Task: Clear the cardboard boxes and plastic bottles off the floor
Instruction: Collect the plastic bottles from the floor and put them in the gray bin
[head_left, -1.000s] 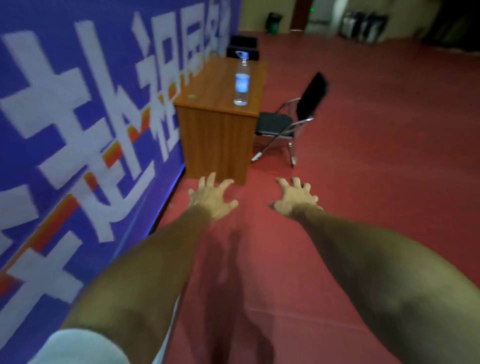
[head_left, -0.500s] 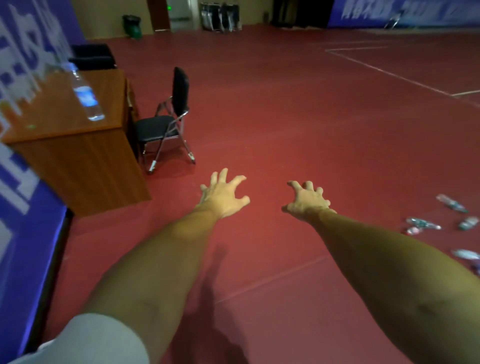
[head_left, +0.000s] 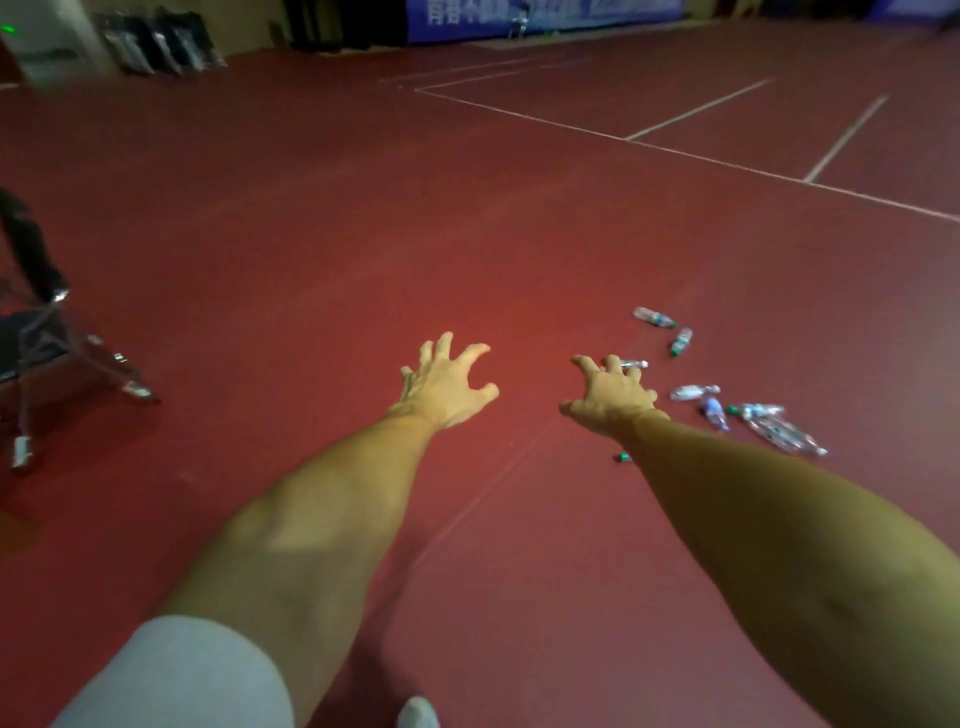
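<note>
Clear plastic bottles with green caps (head_left: 693, 392) lie scattered on their sides ahead and to the right of the person, none in either hand. Both bare arms stretch forward. The right hand (head_left: 610, 397) is empty, its fingers spread and slightly hooked, gripping nothing. The left hand (head_left: 447, 384), beside it, is likewise released and empty. The right hand is plainly nearer the litter.

One small clear bottle (head_left: 631, 364) shows just past the right fingertips, its long axis running crosswise, left to right. It appears to lie on the floor beyond the hand, not touching it, though depth is hard to judge. Further right the rest point in different directions, ending in a flattened clear bottle (head_left: 779, 431) angled away to the right. A loose green cap (head_left: 622, 458) sits beside the right forearm.

All rest on a dark red sports floor (head_left: 363, 208) marked with thin white lines (head_left: 675, 150). A black folding chair with metal legs (head_left: 41, 343) stands at the far left. No cardboard boxes are visible. The coming reach likely belongs to the right hand, moving rightward and down.
</note>
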